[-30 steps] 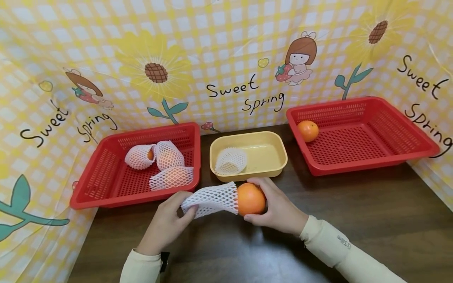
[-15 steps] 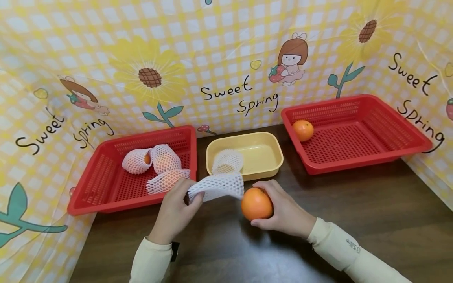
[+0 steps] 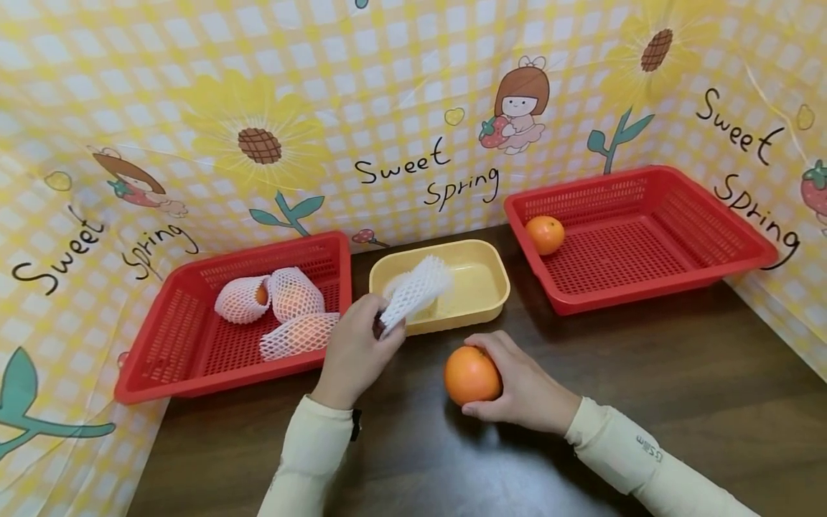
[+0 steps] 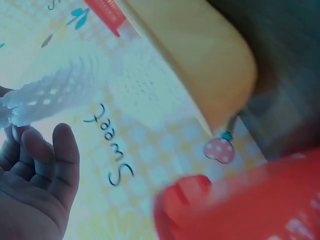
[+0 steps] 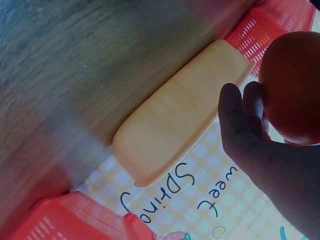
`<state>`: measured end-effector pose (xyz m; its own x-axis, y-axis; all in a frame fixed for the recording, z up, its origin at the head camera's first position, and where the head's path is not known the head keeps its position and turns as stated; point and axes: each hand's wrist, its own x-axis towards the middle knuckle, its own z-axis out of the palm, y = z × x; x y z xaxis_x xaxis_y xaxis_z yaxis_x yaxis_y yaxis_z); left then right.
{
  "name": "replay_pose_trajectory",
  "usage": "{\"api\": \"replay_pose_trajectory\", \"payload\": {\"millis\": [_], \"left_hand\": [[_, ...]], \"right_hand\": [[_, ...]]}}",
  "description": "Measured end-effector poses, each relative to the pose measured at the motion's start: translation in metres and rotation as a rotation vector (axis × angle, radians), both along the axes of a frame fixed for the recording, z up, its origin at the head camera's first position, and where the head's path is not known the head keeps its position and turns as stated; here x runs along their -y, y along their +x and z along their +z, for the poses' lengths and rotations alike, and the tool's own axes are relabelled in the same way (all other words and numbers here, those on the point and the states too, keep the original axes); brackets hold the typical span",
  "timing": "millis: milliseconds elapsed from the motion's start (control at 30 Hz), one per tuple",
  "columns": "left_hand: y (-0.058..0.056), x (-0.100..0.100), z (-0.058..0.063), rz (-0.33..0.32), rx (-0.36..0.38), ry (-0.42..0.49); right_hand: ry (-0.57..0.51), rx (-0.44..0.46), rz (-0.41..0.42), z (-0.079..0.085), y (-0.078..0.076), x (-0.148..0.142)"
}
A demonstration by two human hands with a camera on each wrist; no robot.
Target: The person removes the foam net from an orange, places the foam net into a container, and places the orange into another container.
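My left hand [image 3: 358, 352] pinches one end of a white foam fruit net [image 3: 416, 291], whose loose end reaches over the yellow tray [image 3: 487, 319]. In the left wrist view the foam net [image 4: 55, 92] sticks out from the fingertips. My right hand [image 3: 526, 384] grips a bare orange [image 3: 472, 375] over the dark table, in front of the tray. The right wrist view has the orange [image 5: 295, 90] dark against the fingers. Another foam net lies in the tray, mostly hidden behind the held one.
At the left, a red basket [image 3: 145, 359] holds 3 net-wrapped oranges [image 3: 295, 296]. A second red basket [image 3: 652, 298] at the right has one bare orange [image 3: 545, 235] in its left corner. Behind them hangs a yellow checked cloth [image 3: 388, 86].
The foam net has come off the orange. My left hand has carried it up and right over the yellow tray. The right hand keeps the orange, slightly lower than before.
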<state>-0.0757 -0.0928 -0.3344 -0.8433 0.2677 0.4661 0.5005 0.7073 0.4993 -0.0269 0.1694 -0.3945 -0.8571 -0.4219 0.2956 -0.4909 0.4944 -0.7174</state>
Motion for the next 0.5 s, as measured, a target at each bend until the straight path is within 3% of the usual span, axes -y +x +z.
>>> {"api": "replay_pose_trajectory", "payload": {"millis": [233,500], "left_hand": [[-0.017,-0.034,0.006,-0.014,-0.005,-0.085],[-0.034,-0.061,0.003,-0.066,-0.137,-0.223]], "right_hand": [[0.019,0.006,0.009,0.002,0.004,-0.002],[0.023,0.011,0.008,0.0,0.007,-0.005]]}}
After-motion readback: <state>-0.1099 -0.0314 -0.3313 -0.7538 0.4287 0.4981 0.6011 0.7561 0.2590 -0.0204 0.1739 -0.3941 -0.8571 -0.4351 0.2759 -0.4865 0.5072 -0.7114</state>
